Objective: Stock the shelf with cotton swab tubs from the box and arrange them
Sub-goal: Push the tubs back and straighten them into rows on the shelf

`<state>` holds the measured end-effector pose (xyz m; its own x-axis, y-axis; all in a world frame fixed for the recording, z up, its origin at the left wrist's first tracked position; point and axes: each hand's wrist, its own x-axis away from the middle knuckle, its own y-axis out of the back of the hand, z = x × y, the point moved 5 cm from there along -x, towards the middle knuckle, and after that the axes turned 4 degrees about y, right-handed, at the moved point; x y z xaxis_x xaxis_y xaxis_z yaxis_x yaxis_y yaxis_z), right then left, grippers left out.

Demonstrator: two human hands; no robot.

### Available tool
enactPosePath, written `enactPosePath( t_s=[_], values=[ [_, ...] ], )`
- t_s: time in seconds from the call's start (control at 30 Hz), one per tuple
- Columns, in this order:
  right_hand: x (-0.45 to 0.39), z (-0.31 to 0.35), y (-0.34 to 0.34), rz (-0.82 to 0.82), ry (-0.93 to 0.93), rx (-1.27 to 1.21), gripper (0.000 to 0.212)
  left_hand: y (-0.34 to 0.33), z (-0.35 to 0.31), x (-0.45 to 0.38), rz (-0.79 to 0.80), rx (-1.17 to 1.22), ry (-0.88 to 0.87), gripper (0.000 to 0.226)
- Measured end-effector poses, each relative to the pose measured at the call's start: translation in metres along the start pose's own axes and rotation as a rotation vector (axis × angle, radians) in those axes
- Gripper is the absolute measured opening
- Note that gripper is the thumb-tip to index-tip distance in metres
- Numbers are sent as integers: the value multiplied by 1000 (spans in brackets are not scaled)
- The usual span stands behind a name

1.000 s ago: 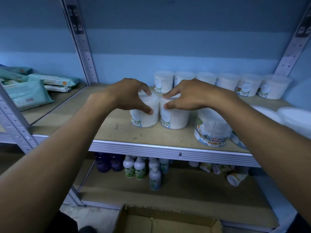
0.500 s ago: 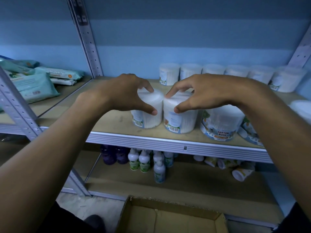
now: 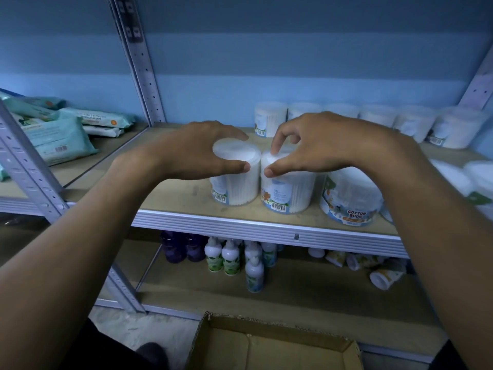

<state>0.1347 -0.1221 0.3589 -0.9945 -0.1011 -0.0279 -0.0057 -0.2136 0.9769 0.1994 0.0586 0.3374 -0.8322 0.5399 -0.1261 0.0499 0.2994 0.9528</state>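
Head view is showing both hands over two tubs near the shelf's point(image 3: 266, 228) front edge. Left hand point(image 3: 192, 150) is curling thumb and fingers round the left tub point(image 3: 236, 182); right hand point(image 3: 320, 145) is pinching the lid of the right tub point(image 3: 289, 190). Since a moment ago the pair is sitting closer together, now touching, so the front row is lining up. Below, the box point(image 3: 269, 345) is looking empty.
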Motion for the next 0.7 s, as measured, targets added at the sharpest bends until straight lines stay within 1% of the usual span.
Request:
enactPosePath(
  t_s=[0.1, 0.17, 0.3, 0.43, 0.57, 0.63, 0.7],
  values=[
    [-2, -1, -4, 2, 1, -17, 45, 0, -3, 0, -6, -4, -12, 53],
    [-3, -2, -4, -1, 9, -25, 44, 0, -3, -1, -2, -12, -10, 51],
    [1, -6, -3, 12, 35, -50, 37, 0, -6, 0, 9, -9, 3, 58],
    [4, -8, 0, 51, 71, -47, 34, -1, -13, -1, -39, -21, 6, 61],
    [8, -11, 1, 108, 80, -82, 36, -3, -13, -4, -46, -51, 10, 75],
    [12, -11, 6, 85, 75, -107, 34, -2, -11, -5, -38, -44, 22, 80],
    [13, -11, 12, 25, 60, -98, 31, -2, -10, -6, -20, -54, 9, 74]
  ],
)
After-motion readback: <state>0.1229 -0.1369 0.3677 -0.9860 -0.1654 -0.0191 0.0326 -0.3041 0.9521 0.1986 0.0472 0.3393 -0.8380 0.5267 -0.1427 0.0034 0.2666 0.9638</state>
